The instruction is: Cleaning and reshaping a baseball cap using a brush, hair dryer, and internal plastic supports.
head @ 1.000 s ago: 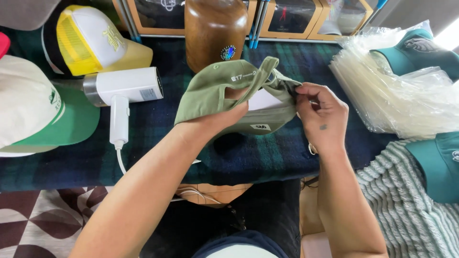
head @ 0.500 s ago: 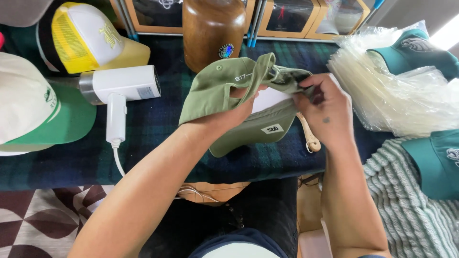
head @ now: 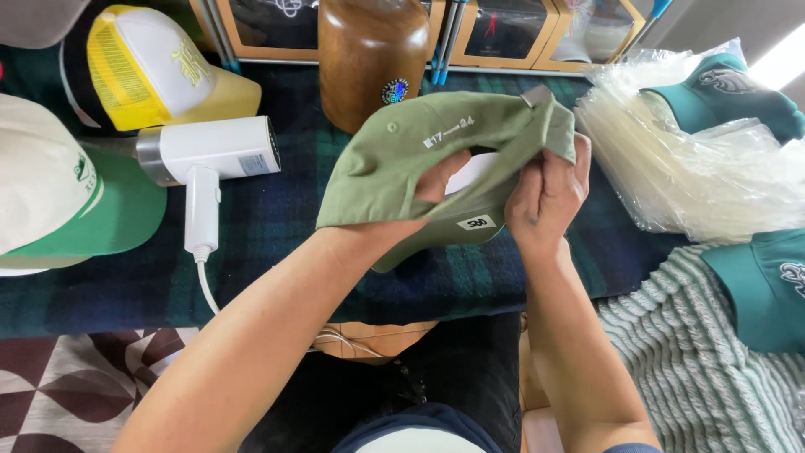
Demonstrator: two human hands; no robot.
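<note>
Olive green cap [head: 394, 159] was held above the desk [head: 277, 226], gripped at its crown by the left hand [head: 436, 189] and pinched at its rear strap by the right hand [head: 545, 197], beside a white hair dryer [head: 210, 155].

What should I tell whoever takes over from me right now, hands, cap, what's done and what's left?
Left hand: inside the olive green cap, holding it up above the plaid cloth.
Right hand: pinching the cap's back edge by the strap buckle.
Nearby: white handheld steamer lying on the cloth at left, stack of clear plastic bags at right.
Done: cap is in hand.
Left: cap is not bagged; steamer lies untouched.
</note>
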